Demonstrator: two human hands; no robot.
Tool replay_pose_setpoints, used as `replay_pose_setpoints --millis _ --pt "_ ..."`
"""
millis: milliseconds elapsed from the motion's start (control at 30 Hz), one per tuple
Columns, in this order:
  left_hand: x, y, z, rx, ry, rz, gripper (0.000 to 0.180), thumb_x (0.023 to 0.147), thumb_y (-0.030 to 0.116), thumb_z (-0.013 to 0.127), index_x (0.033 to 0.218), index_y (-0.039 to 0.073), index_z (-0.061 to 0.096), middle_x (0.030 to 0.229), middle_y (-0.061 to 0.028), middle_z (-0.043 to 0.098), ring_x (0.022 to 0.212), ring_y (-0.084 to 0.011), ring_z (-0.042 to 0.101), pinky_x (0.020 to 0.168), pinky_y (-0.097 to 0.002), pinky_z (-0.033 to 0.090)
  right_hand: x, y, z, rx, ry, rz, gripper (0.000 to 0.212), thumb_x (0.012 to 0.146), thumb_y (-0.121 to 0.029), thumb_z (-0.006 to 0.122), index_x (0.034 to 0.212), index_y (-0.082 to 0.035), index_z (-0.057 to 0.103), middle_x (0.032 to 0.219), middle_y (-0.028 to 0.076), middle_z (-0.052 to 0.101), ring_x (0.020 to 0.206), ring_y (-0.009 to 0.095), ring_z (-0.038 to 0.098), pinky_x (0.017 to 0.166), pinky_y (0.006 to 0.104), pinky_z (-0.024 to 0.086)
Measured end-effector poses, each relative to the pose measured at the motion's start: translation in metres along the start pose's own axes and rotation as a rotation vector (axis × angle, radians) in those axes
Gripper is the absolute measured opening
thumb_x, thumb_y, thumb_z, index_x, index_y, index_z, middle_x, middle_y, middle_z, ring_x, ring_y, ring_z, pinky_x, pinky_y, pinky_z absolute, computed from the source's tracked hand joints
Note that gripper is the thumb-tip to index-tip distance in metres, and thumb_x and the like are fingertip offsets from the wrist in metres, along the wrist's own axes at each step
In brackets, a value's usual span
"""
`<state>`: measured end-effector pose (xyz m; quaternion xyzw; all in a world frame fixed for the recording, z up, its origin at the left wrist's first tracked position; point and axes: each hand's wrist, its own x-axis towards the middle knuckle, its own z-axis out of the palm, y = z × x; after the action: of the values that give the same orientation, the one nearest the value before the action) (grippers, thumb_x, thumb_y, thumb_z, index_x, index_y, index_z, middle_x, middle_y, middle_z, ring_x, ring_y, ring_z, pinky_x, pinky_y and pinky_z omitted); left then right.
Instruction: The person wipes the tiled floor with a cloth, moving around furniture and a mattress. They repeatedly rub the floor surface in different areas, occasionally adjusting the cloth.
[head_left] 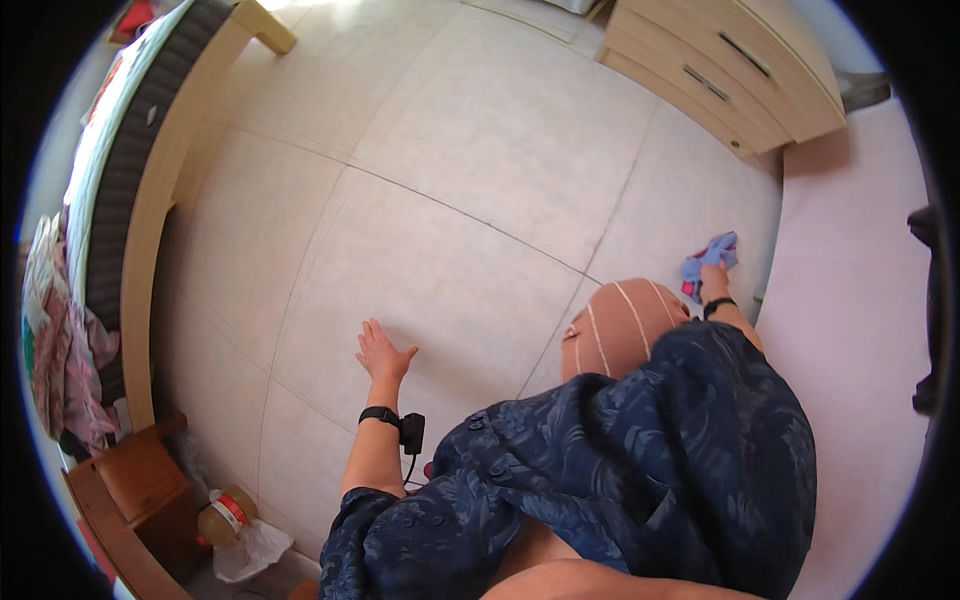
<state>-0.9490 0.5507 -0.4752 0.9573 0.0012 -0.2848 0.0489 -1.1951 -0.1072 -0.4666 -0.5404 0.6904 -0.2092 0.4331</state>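
My left hand (381, 350) hovers or rests over the pale tiled floor (450, 270), fingers spread and thumb out, holding nothing; whether it touches the tiles I cannot tell. Out to the right, close to the foot of the pinkish wall, my right hand (714, 282) is closed on a bunched blue cloth (712, 258) with pink-red patches. That cloth lies at floor level. Most of the right fingers are hidden by the cloth. A black strap circles each wrist, and the left one carries a small black box (412, 433) with a cable.
A light wooden drawer cabinet (690, 75) stands at the far right, by the pink wall (850, 330). Along the left runs a wooden bed frame (150, 230) with clothes (75, 350) on it. At the lower left are a brown wooden piece (140, 480), a large bottle (228, 515) and a white plastic bag (255, 552).
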Motion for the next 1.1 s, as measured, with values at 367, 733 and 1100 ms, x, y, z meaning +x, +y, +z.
replay_pose_setpoints --millis 367,733,1100 --pt "-0.027 0.099 -0.011 0.157 -0.056 0.247 0.115 0.065 0.037 0.091 0.154 0.007 0.025 0.161 -0.0164 0.024 0.144 -0.0387 0.030 0.108 -0.0663 0.033 -0.215 -0.033 0.183 -0.714 -0.848 -1.305 0.047 0.075 -0.008 0.065 0.113 -0.036 0.070 0.113 -0.001 0.056 0.109 0.029 0.052 0.092 0.0489 0.043" --pt "-0.023 0.160 -0.060 0.286 -0.331 0.290 0.127 0.059 0.039 0.093 0.155 0.008 0.017 0.161 -0.0182 0.017 0.142 -0.0360 0.035 0.108 -0.0647 0.033 -0.159 -0.149 0.172 -0.914 -0.817 -1.309 0.063 0.092 -0.005 0.049 0.146 -0.038 0.046 0.157 0.002 0.032 0.144 0.029 0.027 0.110 0.0527 0.031" --pt "-0.040 0.164 -0.060 0.327 -0.367 0.254 0.131 0.058 0.039 0.093 0.154 0.000 0.012 0.158 -0.0241 0.016 0.140 -0.0408 0.036 0.107 -0.0597 0.038 0.018 -0.186 0.118 -1.037 -0.345 -0.899 0.053 0.102 -0.033 0.047 0.153 -0.035 0.034 0.164 -0.002 0.022 0.150 0.031 0.019 0.111 0.0607 0.027"
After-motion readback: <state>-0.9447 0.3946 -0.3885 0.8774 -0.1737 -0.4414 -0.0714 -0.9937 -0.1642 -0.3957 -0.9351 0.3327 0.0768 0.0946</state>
